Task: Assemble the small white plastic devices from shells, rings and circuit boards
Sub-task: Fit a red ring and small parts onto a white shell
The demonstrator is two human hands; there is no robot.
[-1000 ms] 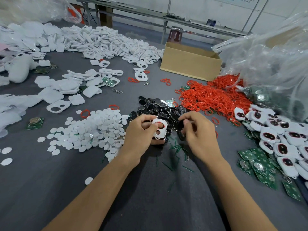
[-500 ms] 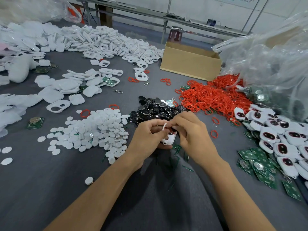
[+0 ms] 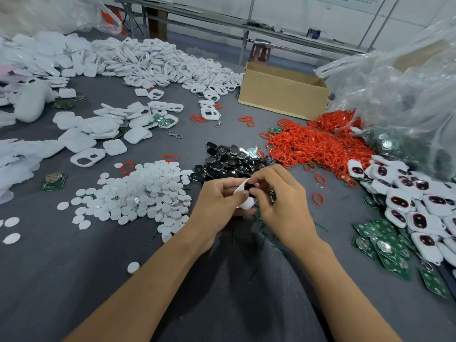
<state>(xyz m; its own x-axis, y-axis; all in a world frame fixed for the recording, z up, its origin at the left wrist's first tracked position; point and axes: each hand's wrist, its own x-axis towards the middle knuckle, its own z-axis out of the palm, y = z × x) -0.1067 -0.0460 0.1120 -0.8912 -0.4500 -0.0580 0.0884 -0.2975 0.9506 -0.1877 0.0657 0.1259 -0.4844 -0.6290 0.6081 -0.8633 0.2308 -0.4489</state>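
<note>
A small white shell [image 3: 245, 203] is held at the table's middle between both hands. My left hand [image 3: 218, 206] grips it from the left, thumb on its upper edge. My right hand [image 3: 278, 196] pinches a dark insert into the shell's opening from the right. Just behind the hands lies a pile of black inserts [image 3: 229, 161]. Red rings [image 3: 318, 144] are heaped further right. Green circuit boards [image 3: 385, 240] lie at the right beside finished white devices [image 3: 419, 206].
A heap of white round discs [image 3: 143, 193] sits left of the hands. Loose white shells [image 3: 158, 62] cover the far left. A cardboard box [image 3: 281, 95] stands at the back. Clear plastic bags [image 3: 399, 95] bulge at the right.
My right hand came back from the black pile to the shell. Both hands now work together on the shell, slightly lower and nearer to me.
</note>
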